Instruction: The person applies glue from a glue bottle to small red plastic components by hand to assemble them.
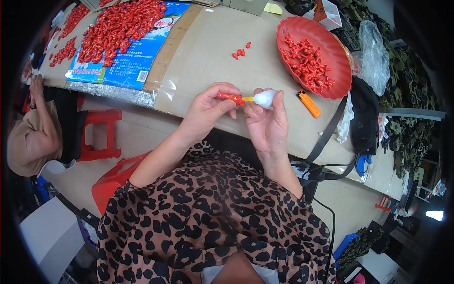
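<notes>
Leopard-print top (brown with black spots), short sleeves, bare forearms.

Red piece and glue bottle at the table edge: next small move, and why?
Probably a light squeeze of the small white bottle by the right hand. Its yellow nozzle already meets the end of the red piece pinched in the left hand, so nothing seems left to align.

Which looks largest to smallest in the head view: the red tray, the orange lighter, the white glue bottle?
1. red tray
2. and 3. orange lighter and white glue bottle look alike; the right hand hides part of the bottle, so unranked.
</notes>
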Demonstrator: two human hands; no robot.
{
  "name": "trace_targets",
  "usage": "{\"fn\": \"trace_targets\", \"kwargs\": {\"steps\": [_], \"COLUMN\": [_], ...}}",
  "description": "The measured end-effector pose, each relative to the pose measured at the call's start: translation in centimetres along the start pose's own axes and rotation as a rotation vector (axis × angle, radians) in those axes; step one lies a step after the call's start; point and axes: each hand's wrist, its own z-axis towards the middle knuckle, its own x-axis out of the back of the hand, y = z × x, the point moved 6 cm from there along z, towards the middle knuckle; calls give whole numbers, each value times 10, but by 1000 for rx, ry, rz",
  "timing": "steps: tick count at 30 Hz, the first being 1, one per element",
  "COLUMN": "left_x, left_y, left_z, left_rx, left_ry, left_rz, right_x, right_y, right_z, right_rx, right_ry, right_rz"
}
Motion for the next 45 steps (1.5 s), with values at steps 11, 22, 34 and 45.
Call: {"fn": "trace_targets", "kwargs": {"steps": [11, 22, 34, 45], "left_x": [5, 1, -3, -2], "left_y": [-7, -6, -5, -6], "left_z": [6, 5, 5, 5], "left_rx": [259, 324, 361, 348], "left_ry": [-173, -261, -244, -242], "left_rz": [-204, -272, -249, -276], "right_x": [3, 3, 4, 8], "right_y": [-40, -41, -39, -38], "right_z": [0, -2, -2, -3], "right_rx": [280, 356, 360, 343], "right_ry": [-61, -70, -76, -68], "right_rz": [-454, -628, -673, -697]}}
